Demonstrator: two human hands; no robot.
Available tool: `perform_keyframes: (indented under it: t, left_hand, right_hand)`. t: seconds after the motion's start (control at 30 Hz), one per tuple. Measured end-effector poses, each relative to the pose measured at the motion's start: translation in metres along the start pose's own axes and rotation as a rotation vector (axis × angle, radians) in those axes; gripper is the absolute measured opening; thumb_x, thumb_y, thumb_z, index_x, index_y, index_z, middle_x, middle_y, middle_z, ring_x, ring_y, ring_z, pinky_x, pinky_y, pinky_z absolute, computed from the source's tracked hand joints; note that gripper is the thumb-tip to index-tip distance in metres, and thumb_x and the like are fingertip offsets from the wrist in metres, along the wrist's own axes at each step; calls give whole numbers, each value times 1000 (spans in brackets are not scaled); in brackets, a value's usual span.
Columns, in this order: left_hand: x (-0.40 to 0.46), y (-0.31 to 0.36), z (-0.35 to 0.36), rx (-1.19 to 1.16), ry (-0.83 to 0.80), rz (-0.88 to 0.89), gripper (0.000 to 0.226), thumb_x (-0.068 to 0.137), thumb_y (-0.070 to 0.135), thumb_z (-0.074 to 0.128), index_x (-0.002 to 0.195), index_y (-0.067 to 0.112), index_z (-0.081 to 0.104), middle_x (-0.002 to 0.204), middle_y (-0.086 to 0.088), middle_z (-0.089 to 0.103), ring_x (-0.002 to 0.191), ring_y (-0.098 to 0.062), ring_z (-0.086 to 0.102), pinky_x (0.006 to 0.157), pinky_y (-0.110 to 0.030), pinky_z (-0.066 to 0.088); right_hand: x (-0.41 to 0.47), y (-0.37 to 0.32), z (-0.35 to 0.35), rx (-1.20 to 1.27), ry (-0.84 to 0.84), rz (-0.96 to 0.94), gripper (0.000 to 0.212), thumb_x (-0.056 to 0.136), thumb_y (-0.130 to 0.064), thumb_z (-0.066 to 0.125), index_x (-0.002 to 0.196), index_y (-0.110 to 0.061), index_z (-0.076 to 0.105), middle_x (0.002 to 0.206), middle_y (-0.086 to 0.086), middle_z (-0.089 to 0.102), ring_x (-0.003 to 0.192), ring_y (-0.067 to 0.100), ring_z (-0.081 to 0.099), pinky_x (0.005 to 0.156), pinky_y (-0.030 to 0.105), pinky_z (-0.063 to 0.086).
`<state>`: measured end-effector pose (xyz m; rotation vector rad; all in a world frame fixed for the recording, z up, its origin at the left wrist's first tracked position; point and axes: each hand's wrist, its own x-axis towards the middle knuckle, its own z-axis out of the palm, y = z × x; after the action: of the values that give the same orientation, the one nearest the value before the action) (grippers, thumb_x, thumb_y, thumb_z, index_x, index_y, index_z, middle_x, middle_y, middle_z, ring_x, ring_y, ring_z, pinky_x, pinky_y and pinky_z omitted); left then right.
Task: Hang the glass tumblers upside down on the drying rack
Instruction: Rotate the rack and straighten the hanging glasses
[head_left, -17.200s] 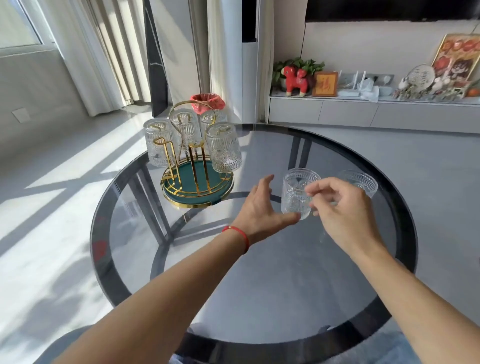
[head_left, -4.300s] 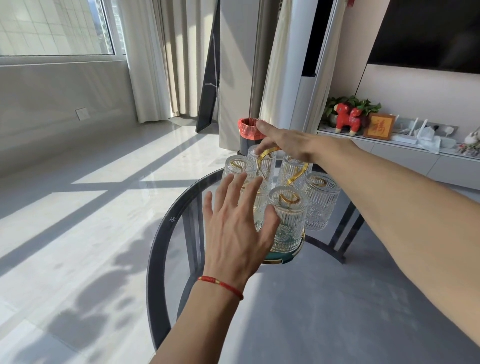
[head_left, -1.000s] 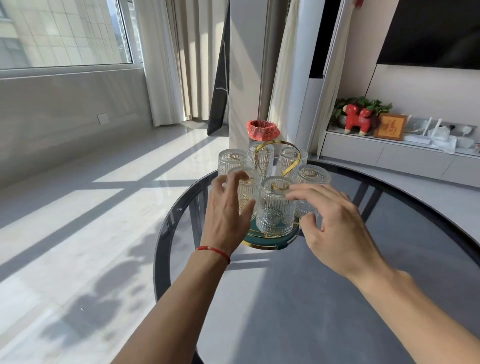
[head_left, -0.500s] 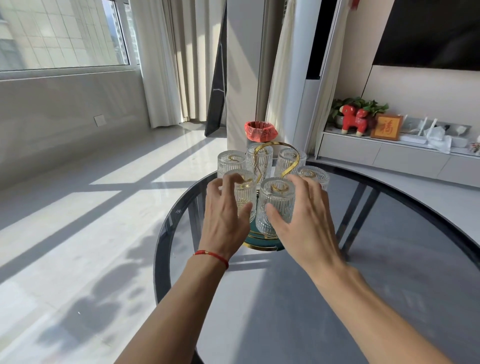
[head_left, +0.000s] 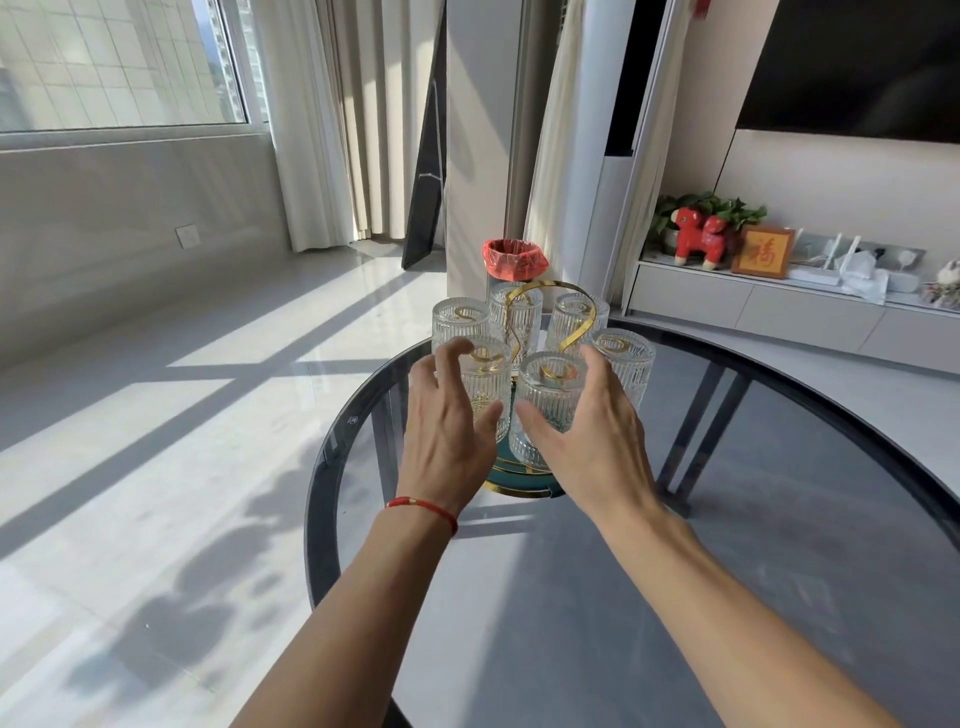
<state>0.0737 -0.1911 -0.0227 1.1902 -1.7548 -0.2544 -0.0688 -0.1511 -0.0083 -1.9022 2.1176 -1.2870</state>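
Several ribbed glass tumblers hang upside down on the gold pegs of the drying rack (head_left: 571, 291), which has a green round base (head_left: 511, 470). My left hand (head_left: 447, 436) is spread over the front-left tumbler (head_left: 485, 379), fingers on its top edge. My right hand (head_left: 592, 436) cups the front tumbler (head_left: 550, 395), thumb on its left and fingers on its right. Both hands have fingers apart; I cannot tell whether they press the glass. Another tumbler (head_left: 623, 358) hangs just beyond my right fingers.
The rack stands near the far left edge of a round dark glass table (head_left: 322, 478). A bin with a red bag (head_left: 514, 257) stands on the floor behind it. A low cabinet (head_left: 753, 306) with ornaments runs along the right wall.
My right hand has shifted slightly right, uncovering more of the front tumbler. My left hand has stayed on the front-left tumbler. The rack and glasses have not moved.
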Motion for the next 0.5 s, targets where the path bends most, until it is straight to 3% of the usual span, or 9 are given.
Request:
perform_keyframes:
  t: [0.5]
  left_hand:
    - [0,2,0,-23,-24,-72,74,84,11,75,144,16,31,133,-13,47,123,-29,49,100,-24,34]
  right_hand:
    - [5,-2,-7,9,13,-25,81,89,-50,71,151,-12,35,147,11,51,135,27,48,106,37,42]
